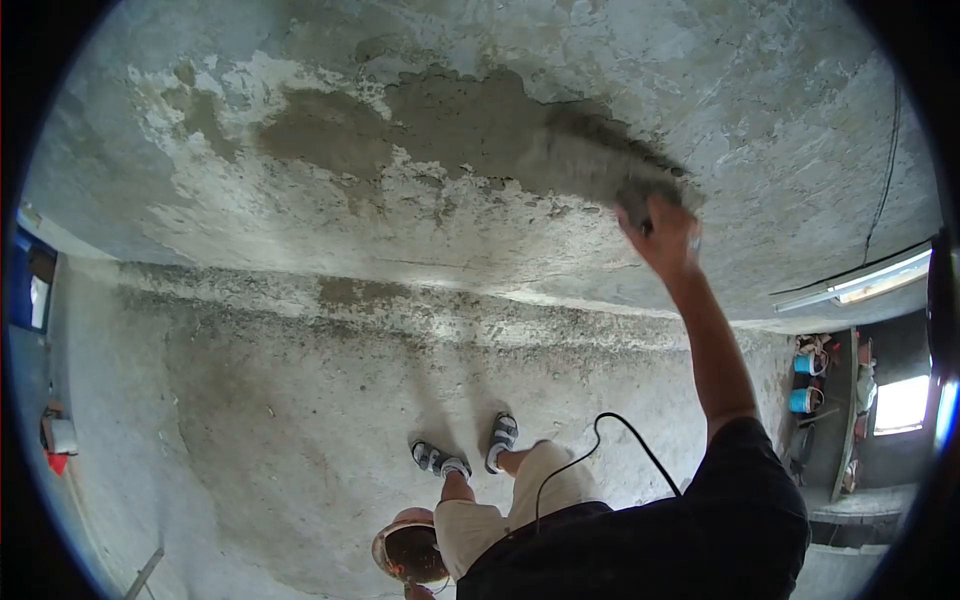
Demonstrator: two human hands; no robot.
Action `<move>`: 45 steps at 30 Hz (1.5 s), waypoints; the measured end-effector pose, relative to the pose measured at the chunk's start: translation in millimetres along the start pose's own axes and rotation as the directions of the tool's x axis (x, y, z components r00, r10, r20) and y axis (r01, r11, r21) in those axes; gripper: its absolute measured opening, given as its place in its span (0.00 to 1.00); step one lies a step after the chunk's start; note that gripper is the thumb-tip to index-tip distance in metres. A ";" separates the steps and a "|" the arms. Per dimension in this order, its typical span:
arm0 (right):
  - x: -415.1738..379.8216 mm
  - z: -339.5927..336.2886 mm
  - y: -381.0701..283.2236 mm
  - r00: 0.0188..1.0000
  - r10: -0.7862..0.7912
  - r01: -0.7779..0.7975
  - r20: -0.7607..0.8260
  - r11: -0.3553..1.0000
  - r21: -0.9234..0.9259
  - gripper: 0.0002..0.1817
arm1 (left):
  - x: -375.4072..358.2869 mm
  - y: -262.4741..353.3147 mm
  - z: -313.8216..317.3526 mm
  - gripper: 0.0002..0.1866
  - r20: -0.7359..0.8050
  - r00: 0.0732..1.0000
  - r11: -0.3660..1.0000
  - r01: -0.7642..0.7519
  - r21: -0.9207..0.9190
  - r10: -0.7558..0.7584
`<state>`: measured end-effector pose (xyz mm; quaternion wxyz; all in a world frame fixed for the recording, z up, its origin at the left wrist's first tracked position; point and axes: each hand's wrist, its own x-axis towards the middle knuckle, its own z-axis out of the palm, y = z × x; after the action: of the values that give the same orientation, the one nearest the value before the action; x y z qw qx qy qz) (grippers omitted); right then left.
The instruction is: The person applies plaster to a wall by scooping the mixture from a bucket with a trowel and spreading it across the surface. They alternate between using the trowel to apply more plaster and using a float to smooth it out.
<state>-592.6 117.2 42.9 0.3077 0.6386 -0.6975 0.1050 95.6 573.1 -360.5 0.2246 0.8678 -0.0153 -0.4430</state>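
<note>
Trowel (pixel 598 160) on patchy wall (pixel 765 150), right hand (pixel 664 236) gripping it, left hand (pixel 419 592) at bucket (pixel 381 548) (grip unclear)

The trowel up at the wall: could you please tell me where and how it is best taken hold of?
Probably by its dark handle, coming from the person's side: the trowel's long, flat blade lies along the wall, leaving the handle toward the person, where the right hand grips it.
</note>
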 end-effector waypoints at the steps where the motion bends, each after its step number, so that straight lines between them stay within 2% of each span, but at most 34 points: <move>1: 17.1 -0.1 -2.0 0.999 0.019 -0.022 -0.044 0.998 -0.057 0.21 | 10.7 4.1 -3.9 0.22 0.004 1.000 1.000 0.000 0.003 0.000; 2: 29.0 9.1 -2.0 0.999 0.025 -0.028 -0.048 0.997 -0.068 0.21 | 17.5 15.0 -1.3 0.19 -0.009 1.000 0.995 -0.029 0.099 0.030; 5: 31.9 49.4 -4.1 0.994 -0.048 0.041 -0.103 0.997 -0.063 0.20 | 22.3 29.8 5.5 0.18 -0.002 1.000 1.000 0.019 0.025 -0.019; 7: 11.7 98.9 -3.4 0.996 -0.088 0.088 0.008 0.993 -0.079 0.19 | 22.5 39.9 14.4 0.18 0.011 0.999 0.999 0.034 0.008 -0.034; 9: -23.7 134.1 -24.1 0.979 -0.203 0.205 0.031 0.975 -0.081 0.18 | 22.5 47.6 24.5 0.18 0.030 0.999 0.999 0.036 0.004 -0.036; 10: -44.8 151.5 -38.7 0.948 -0.091 0.105 0.305 0.994 -0.030 0.18 | 21.9 50.3 26.4 0.18 0.039 0.998 0.999 0.039 0.003 -0.039; 11: -64.9 168.3 -50.3 0.830 0.009 -0.006 0.558 1.000 -0.007 0.19 | 20.7 52.4 29.7 0.17 0.045 0.998 0.999 0.038 0.002 -0.038; 13: -96.6 203.8 -57.7 0.655 0.048 -0.020 0.754 0.999 -0.046 0.19 | 19.5 59.0 34.6 0.17 0.055 0.998 0.999 0.033 -0.004 -0.033; 14: -104.8 202.9 -62.8 0.660 0.051 -0.026 0.749 0.999 -0.045 0.19 | 21.4 62.6 39.3 0.17 0.062 0.998 1.000 0.028 -0.009 -0.027; 16: -118.7 199.1 -63.9 0.797 0.053 -0.091 0.602 0.995 0.033 0.19 | 17.8 67.8 40.6 0.17 0.073 0.997 1.000 0.019 -0.009 -0.019; 17: -113.8 182.1 -64.7 0.786 0.059 -0.099 0.616 0.995 0.031 0.19 | 16.0 68.7 35.9 0.17 0.075 0.997 1.000 0.018 0.002 -0.018; 18: -106.9 161.7 -59.9 0.905 0.023 -0.054 0.425 0.997 0.062 0.18 | 15.7 70.6 31.6 0.17 0.083 0.996 1.000 0.012 0.015 -0.014; 19: -86.3 138.5 -55.0 0.980 -0.015 -0.001 0.201 0.997 0.076 0.18 | 14.2 73.9 30.4 0.17 0.089 0.996 1.000 0.007 0.021 -0.008; 21: -44.7 105.2 -30.5 0.996 -0.076 0.083 -0.051 0.986 0.142 0.17 | 11.1 77.8 28.6 0.17 0.101 0.995 1.000 -0.005 0.022 0.002; 23: -4.8 65.4 -12.9 0.992 0.105 -0.086 -0.077 0.972 0.219 0.15 | 8.5 78.1 25.6 0.16 0.107 0.994 1.000 -0.021 0.018 0.019; 25: 24.8 36.1 -4.9 0.939 0.311 -0.302 0.145 0.950 -0.084 0.17 | 6.2 75.7 18.9 0.16 0.121 0.992 0.999 -0.042 0.019 0.040; 26: 19.9 54.8 10.4 0.986 0.164 -0.164 -0.029 0.986 0.019 0.17 | 5.1 76.5 20.4 0.16 0.124 0.991 0.999 -0.048 0.011 0.046; 27: 8.0 71.0 10.0 0.986 0.167 -0.166 -0.027 0.986 0.018 0.17 | 4.0 77.8 20.4 0.16 0.129 0.990 0.998 -0.066 0.010 0.065; 29: -19.6 110.0 1.3 0.995 0.045 -0.051 0.093 0.996 0.068 0.19 | 3.3 74.4 24.0 0.16 0.140 0.990 1.000 -0.026 -0.003 0.026; 30: -45.8 134.3 -6.3 0.962 0.046 -0.059 0.271 0.997 0.039 0.20 | 0.5 70.5 19.4 0.16 0.146 0.989 1.000 0.017 -0.014 -0.014; 31: -73.3 160.1 -15.4 0.901 0.049 -0.060 0.432 0.998 0.012 0.22 | -0.1 69.3 17.9 0.16 0.153 0.987 0.998 0.054 -0.032 -0.049; 32: -95.4 181.4 -23.3 0.826 0.063 -0.058 0.560 0.998 -0.027 0.20 | -4.9 69.1 18.4 0.16 0.150 0.988 0.999 -0.013 -0.053 0.021; 33: -118.4 197.5 -27.6 0.733 0.081 -0.049 0.676 0.997 -0.065 0.19 | -9.6 71.9 11.2 0.16 0.147 0.989 0.998 -0.012 -0.057 0.020; 35: -140.8 191.0 -30.8 0.627 0.089 -0.048 0.774 0.996 -0.076 0.18 | -4.8 78.7 19.8 0.15 0.136 0.989 0.997 0.063 -0.052 -0.055; 36: -143.3 184.5 -28.9 0.633 0.091 -0.045 0.769 0.996 -0.081 0.18 | -4.5 80.5 28.0 0.15 0.143 0.988 0.996 0.062 -0.058 -0.053; 38: -148.0 152.2 -21.7 0.742 0.135 -0.236 0.657 0.969 0.068 0.19 | -16.4 76.8 29.6 0.15 0.175 0.985 0.997 0.013 -0.075 0.000; 39: -140.0 137.1 -11.7 0.755 0.119 -0.188 0.645 0.981 0.039 0.18 | -23.4 75.9 22.1 0.16 0.181 0.983 0.997 -0.012 -0.080 0.026; 40: -110.6 113.5 -11.6 0.965 0.053 -0.121 0.258 0.958 0.259 0.16 | -20.6 74.3 26.8 0.17 0.132 0.991 0.988 0.004 -0.153 0.017; 41: -73.0 89.2 -5.1 0.991 -0.133 0.128 0.031 0.983 0.132 0.13 | -17.5 75.5 27.4 0.17 0.119 0.993 0.988 0.007 -0.154 0.011; 42: -65.8 86.7 13.2 0.996 -0.064 0.057 0.062 0.993 0.108 0.16 | -14.3 77.1 28.8 0.17 0.100 0.995 0.992 0.042 -0.117 -0.030; 43: -30.4 64.4 8.9 0.994 -0.010 0.028 -0.111 0.986 0.166 0.18 | -11.2 79.4 30.4 0.17 0.079 0.994 0.994 0.076 -0.078 -0.069; 44: -6.5 48.9 7.2 0.990 0.060 -0.056 -0.127 0.998 0.035 0.20 | -2.4 74.8 29.3 0.18 0.031 0.995 0.995 0.100 -0.030 -0.099; 45: 22.0 34.5 2.8 0.985 0.055 -0.055 -0.165 0.998 0.006 0.20 | -5.7 75.0 26.9 0.18 0.023 0.995 0.995 0.100 -0.030 -0.099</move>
<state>-605.4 80.9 28.8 0.3610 0.6084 -0.6869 0.1663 84.2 496.9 -339.6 0.2156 0.8591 0.0325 -0.4631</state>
